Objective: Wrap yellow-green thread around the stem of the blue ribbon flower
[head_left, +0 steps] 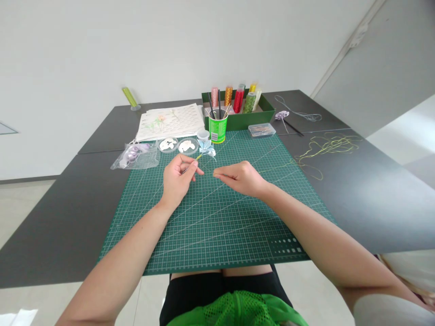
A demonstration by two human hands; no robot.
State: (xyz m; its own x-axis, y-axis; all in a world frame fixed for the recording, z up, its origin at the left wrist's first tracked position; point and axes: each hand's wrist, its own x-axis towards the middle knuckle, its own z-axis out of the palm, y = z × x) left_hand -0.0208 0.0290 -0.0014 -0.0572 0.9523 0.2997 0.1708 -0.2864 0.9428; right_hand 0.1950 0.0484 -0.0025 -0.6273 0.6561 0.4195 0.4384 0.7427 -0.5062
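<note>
A pale blue artificial flower (206,146) points away from me over the cutting mat (224,226). My left hand (178,179) pinches its thin stem, whose upper part looks yellow-green, between thumb and fingers. To the right, my right hand (241,177) is closed in a pinch, its fingertips a short gap from the left hand's fingers. A loose yellow-green thread (307,156) lies on the table at the right, and a faint strand of it runs across the mat to the right hand. The fingertips hide where the strand ends.
Behind the hands stand a green can (218,129) with sticks and a green box (243,120) of thread spools. Two dishes of white pieces (168,145), a plastic bag (136,156) and paper sheets (170,121) lie left. A clear case (261,130) and purple flower (282,115) are right.
</note>
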